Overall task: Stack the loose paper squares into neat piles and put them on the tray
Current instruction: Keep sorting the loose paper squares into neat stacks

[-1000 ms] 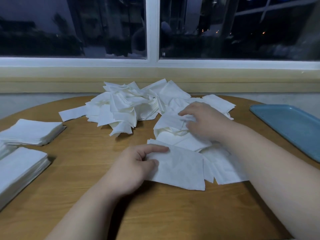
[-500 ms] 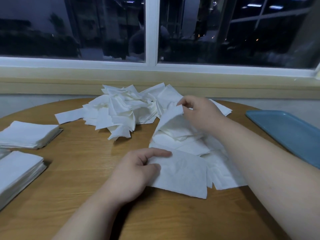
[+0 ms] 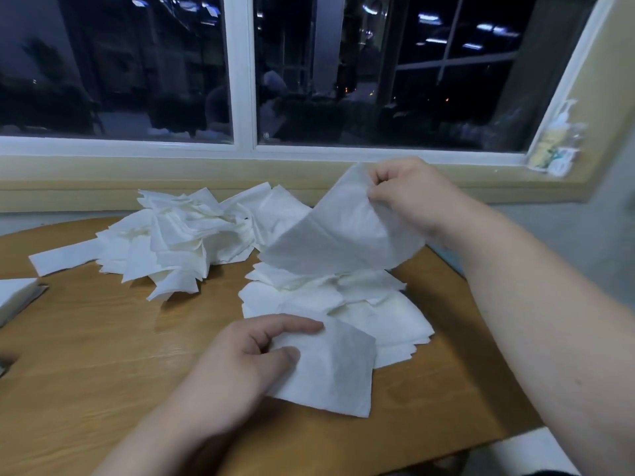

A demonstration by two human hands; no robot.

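Observation:
My right hand [image 3: 410, 197] pinches the top corner of a white paper square [image 3: 336, 235] and holds it lifted above a low heap of loose squares [image 3: 388, 314] in the middle of the round wooden table [image 3: 103, 355]. My left hand [image 3: 240, 369] pinches the left edge of another paper square [image 3: 330, 369] that lies flat at the front of that heap. A bigger, crumpled heap of squares [image 3: 178, 242] lies further back on the left. My right forearm hides the blue tray except for a sliver [image 3: 450, 261].
One neat pile of squares [image 3: 17, 297] sits at the table's left edge, partly cut off by the frame. A window sill and dark window run behind the table. The table's rounded edge curves close along the right and front.
My right hand has risen up and back from the heap, lifting one square into the air. My left hand has kept its hold on the flat square. The view has shifted right.

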